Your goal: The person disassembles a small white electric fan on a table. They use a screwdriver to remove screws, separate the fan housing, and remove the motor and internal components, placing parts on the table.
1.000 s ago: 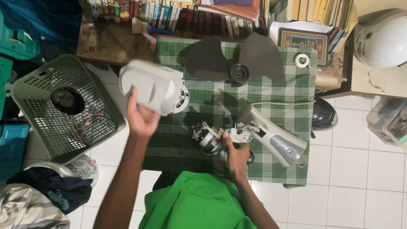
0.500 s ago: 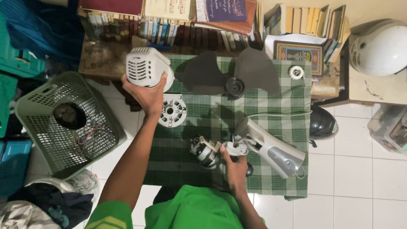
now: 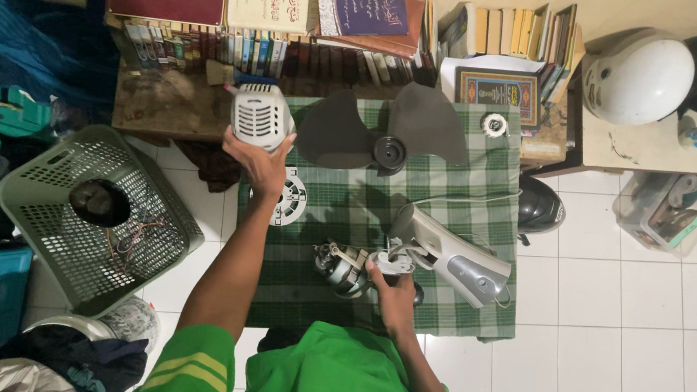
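The left hand [image 3: 260,160] has its fingers clamped on a white vented motor cover [image 3: 260,116] at the checked desk's [image 3: 485,194] far left corner. The right hand [image 3: 395,290] grips the fan motor [image 3: 342,265]. A green basket [image 3: 43,184] holds a dark round part [image 3: 98,202] and wires [image 3: 133,237].

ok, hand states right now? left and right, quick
Left hand: closed on the white vented plastic motor cover, at the table's far edge.
Right hand: gripping the bare metal fan motor.
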